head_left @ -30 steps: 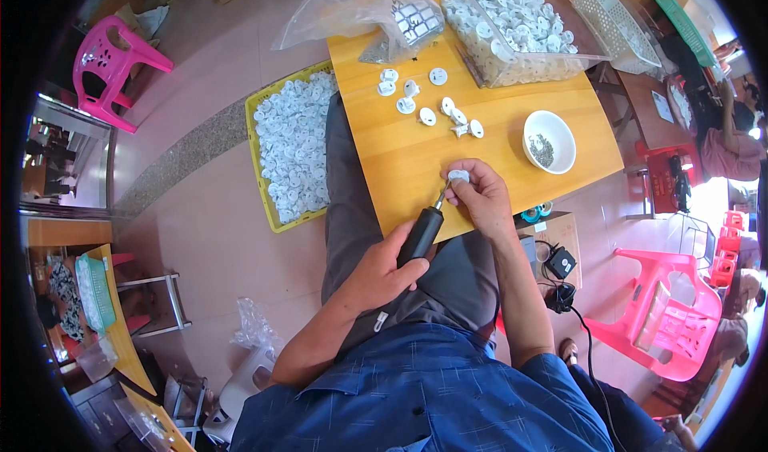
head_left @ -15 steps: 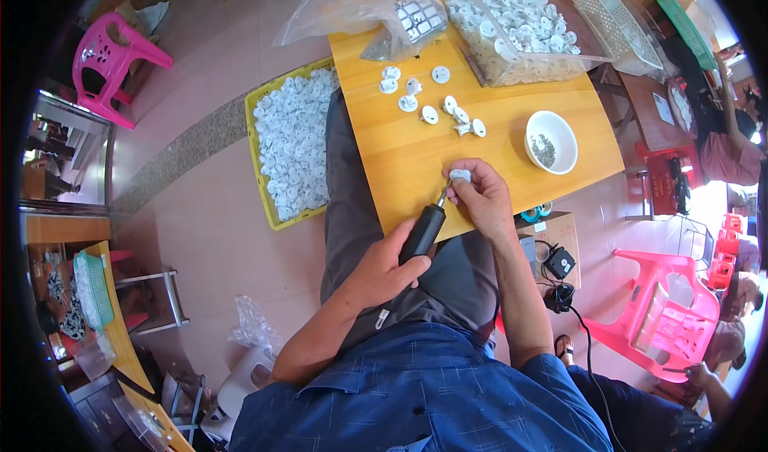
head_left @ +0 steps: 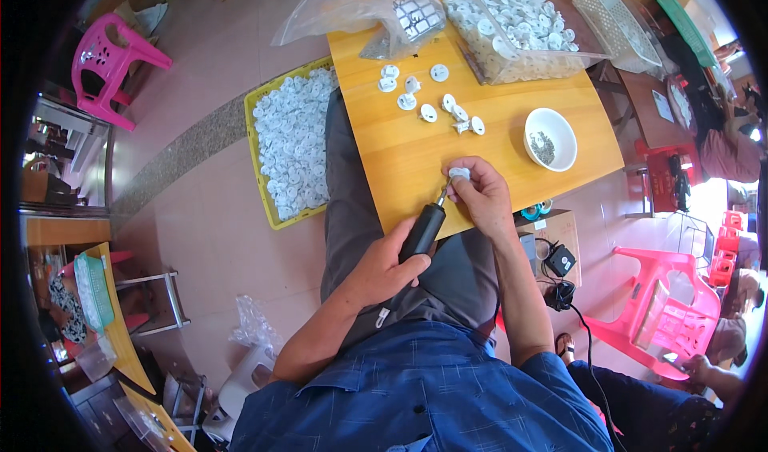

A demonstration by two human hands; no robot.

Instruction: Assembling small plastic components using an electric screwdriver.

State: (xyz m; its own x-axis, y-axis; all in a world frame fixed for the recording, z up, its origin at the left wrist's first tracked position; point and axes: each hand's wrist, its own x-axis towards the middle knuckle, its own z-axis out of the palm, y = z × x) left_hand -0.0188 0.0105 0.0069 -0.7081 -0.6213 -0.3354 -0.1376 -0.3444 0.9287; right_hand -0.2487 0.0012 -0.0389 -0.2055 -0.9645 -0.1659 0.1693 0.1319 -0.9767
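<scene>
My left hand point(head_left: 386, 270) is wrapped round a black electric screwdriver point(head_left: 424, 230), its metal bit pointing up and to the right. Between the thumb and fingers of my right hand point(head_left: 484, 198) is a small white plastic part point(head_left: 459, 173), held above the near edge of the wooden table point(head_left: 512, 104). The screwdriver's tip meets this part; the exact contact is hidden by my fingers. Several loose round white parts point(head_left: 428, 114) lie further off on the table. To the right of my right hand stands a white bowl point(head_left: 564, 124) with small metal screws point(head_left: 542, 148) in it.
A clear bin point(head_left: 528, 66) heaped with white parts and a plastic bag point(head_left: 336, 12) occupy the table's far side. On the floor at left is a yellow crate point(head_left: 254, 172) full of white parts. A pink chair point(head_left: 672, 316) and a black cable point(head_left: 590, 356) are at right.
My hands, the screwdriver and the white part stay almost where they were. At the lower right, another person's hand has shifted slightly.
</scene>
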